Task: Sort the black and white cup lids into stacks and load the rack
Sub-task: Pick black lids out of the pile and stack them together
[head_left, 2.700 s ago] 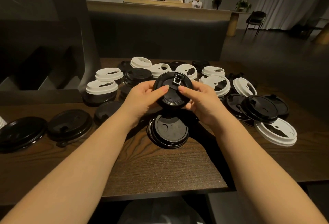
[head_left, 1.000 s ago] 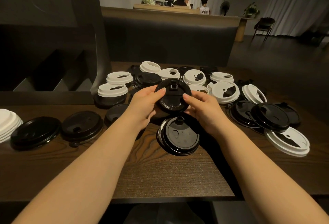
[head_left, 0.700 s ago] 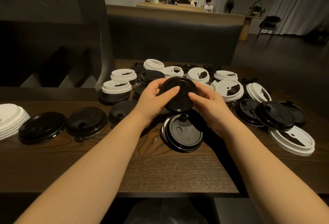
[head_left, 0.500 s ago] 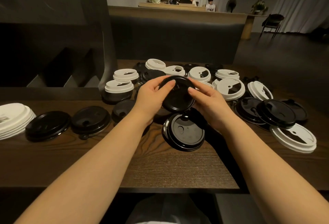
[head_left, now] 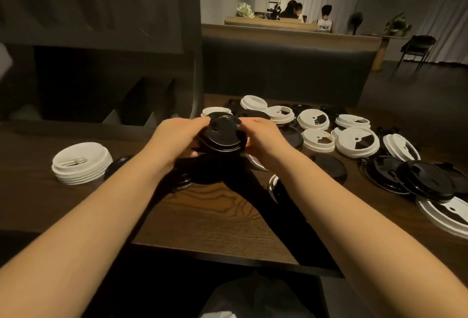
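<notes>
Black plastic, a cup lid (head_left: 222,135), sits between both hands above the wooden bench (head_left: 215,219). Left hand (head_left: 177,138) curls over its left rim, fingers on top, thumb underneath; right hand (head_left: 260,138) clasps the right rim likewise, so each grip is closed on the lid. Both forearms reach forward, converging. Left of the grip stands a white lid stack (head_left: 81,163); right of it, loose white lids (head_left: 357,142) and black lids (head_left: 425,183) lie scattered.
</notes>
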Available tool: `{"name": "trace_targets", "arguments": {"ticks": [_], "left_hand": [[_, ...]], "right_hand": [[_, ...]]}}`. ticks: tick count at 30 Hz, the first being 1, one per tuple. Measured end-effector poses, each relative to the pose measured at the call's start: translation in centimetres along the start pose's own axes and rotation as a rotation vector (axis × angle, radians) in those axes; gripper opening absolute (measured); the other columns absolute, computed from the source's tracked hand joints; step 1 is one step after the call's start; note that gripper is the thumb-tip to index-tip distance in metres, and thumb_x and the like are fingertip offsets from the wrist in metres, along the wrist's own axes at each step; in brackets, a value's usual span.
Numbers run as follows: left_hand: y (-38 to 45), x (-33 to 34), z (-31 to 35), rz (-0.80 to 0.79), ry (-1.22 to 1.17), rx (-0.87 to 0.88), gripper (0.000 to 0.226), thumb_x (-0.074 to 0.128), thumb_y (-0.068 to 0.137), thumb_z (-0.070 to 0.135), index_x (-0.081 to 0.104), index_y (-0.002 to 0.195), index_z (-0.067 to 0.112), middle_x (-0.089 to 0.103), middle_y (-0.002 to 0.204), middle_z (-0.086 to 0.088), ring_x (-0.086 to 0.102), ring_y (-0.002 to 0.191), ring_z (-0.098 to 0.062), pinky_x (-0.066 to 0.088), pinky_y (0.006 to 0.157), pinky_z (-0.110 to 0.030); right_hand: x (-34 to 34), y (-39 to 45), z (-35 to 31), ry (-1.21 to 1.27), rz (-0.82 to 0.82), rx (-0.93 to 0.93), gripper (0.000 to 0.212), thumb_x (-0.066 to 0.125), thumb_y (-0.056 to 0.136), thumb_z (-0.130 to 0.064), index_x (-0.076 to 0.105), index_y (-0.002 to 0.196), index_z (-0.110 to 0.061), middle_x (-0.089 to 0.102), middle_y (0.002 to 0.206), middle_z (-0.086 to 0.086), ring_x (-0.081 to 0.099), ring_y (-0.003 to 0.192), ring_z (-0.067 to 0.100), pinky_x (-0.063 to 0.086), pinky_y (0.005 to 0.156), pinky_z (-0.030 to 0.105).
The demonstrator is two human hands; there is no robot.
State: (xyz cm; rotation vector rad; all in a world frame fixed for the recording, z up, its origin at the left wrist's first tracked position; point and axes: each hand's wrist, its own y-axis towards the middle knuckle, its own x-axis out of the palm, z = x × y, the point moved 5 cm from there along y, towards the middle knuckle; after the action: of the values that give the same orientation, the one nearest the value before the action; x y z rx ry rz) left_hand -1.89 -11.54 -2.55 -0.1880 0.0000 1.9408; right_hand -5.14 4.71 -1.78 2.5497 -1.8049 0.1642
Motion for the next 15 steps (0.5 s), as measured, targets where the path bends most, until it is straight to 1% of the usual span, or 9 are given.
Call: {"name": "trace_targets", "arguments": {"ticks": [1,2,4,6,7,8,10,12,15], "left_hand": [[-0.1,-1.6,-0.2,0.005,0.046,-0.006,0.029,0.069,0.085,0.038,0.067,0.104,0.017,0.070,0.101,-0.005,0.065,0.091,-0.018,0.050,0.059,-0.026],[-0.2,-3.2,-0.3,0.011,0.092,-0.007,0.031,0.070,0.084,0.039,0.068,0.105,0.016,0.070,0.101,-0.005,0.066,0.091,-0.018,0.048,0.058,-0.025],[-0.6,-6.4,-0.3,0.032,0.176,0.013,0.032,0.070,0.083,0.041,0.069,0.105,0.018,0.070,0.102,-0.003,0.065,0.095,-0.018,0.050,0.065,-0.027],[-1.0,-9.0,-0.2,0.064,0.211,0.051,0.029,0.068,0.084,0.043,0.069,0.103,0.021,0.070,0.100,0.000,0.063,0.096,-0.017,0.051,0.077,-0.028],[-1.0,-10.2,-0.1,0.091,0.211,0.074,0.026,0.066,0.086,0.042,0.069,0.101,0.021,0.069,0.096,0.002,0.062,0.093,-0.013,0.049,0.078,-0.026],[-1.2,-11.2,0.0,0.115,0.229,0.093,0.021,0.062,0.090,0.039,0.068,0.099,0.021,0.066,0.091,0.005,0.059,0.087,-0.009,0.045,0.075,-0.022],[-1.2,-12.8,-0.1,0.133,0.299,0.089,0.016,0.056,0.095,0.032,0.067,0.098,0.021,0.064,0.089,0.004,0.056,0.084,-0.008,0.043,0.075,-0.024],[-0.6,-14.2,-1.0,0.093,0.260,0.035,0.019,0.052,0.097,0.025,0.066,0.107,0.016,0.068,0.100,-0.003,0.063,0.094,-0.015,0.050,0.085,-0.032],[0.0,-15.6,-2.8,0.080,0.258,-0.027,0.031,0.047,0.100,0.013,0.057,0.128,0.009,0.066,0.113,-0.006,0.062,0.107,-0.019,0.050,0.096,-0.036]], "right_hand": [[1.0,0.4,0.2,-0.022,0.014,0.010,0.021,0.047,0.092,0.001,0.062,0.105,-0.002,0.056,0.088,0.014,0.054,0.073,0.011,0.045,0.056,0.019],[2.0,0.7,0.5,-0.045,0.020,0.026,0.025,0.048,0.093,0.001,0.062,0.114,-0.001,0.059,0.100,0.014,0.058,0.083,0.012,0.051,0.065,0.019],[4.3,1.5,1.1,-0.003,0.006,0.077,0.031,0.050,0.094,0.000,0.059,0.124,-0.004,0.060,0.120,0.012,0.059,0.103,0.017,0.053,0.082,0.026],[6.7,2.4,1.6,0.045,-0.044,0.083,0.033,0.050,0.094,0.000,0.059,0.125,-0.009,0.059,0.119,0.008,0.057,0.101,0.017,0.052,0.079,0.028],[7.8,3.0,1.9,0.049,-0.054,0.085,0.033,0.050,0.094,0.000,0.060,0.124,-0.010,0.060,0.116,0.009,0.057,0.100,0.017,0.052,0.076,0.027],[8.7,3.5,2.2,0.042,-0.052,0.087,0.032,0.050,0.094,0.000,0.061,0.122,-0.009,0.061,0.115,0.010,0.058,0.101,0.018,0.052,0.075,0.027],[10.3,4.8,2.9,0.019,-0.021,0.086,0.029,0.051,0.093,0.001,0.064,0.118,-0.008,0.064,0.116,0.012,0.061,0.105,0.022,0.053,0.079,0.030],[11.4,5.8,3.3,0.010,0.022,0.101,0.028,0.051,0.093,0.000,0.067,0.114,-0.009,0.066,0.115,0.012,0.062,0.106,0.025,0.053,0.078,0.031],[12.2,6.7,3.8,0.078,0.065,0.117,0.030,0.048,0.091,0.003,0.069,0.110,-0.008,0.069,0.099,0.008,0.063,0.090,0.020,0.049,0.073,0.030]]}}
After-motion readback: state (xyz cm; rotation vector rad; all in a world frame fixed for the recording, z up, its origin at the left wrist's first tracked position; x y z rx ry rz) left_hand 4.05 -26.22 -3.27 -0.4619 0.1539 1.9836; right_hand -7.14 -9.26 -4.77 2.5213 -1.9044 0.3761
